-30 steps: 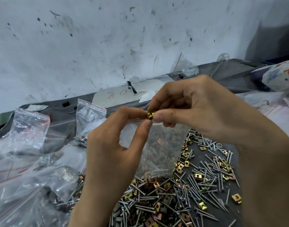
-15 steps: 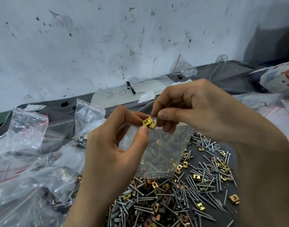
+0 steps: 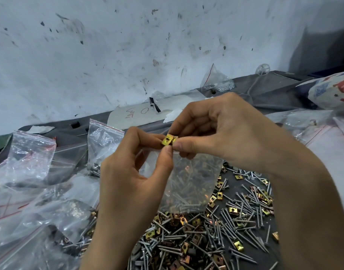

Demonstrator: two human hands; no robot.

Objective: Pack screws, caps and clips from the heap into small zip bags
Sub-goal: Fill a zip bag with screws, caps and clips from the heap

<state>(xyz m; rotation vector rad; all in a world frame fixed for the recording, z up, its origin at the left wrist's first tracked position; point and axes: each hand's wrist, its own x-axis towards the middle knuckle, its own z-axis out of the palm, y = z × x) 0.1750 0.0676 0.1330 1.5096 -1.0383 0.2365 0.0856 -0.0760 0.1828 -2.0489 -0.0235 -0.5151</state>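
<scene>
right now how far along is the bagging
Partway, it seems. Done: an upright zip bag has screws at its bottom, and other bags on the left hold hardware. In hand: the left hand and right hand both pinch a gold clip above a small clear bag hanging below them. Left: a large heap of screws and clips lies loose.

A yellow square clip (image 3: 168,139) with a centre hole is pinched by the left hand (image 3: 132,184) at the mouth of a clear bag (image 3: 190,184), which is held upright by the right hand (image 3: 221,129) over the heap (image 3: 206,236) of grey screws (image 3: 243,209) and like clips.
</scene>
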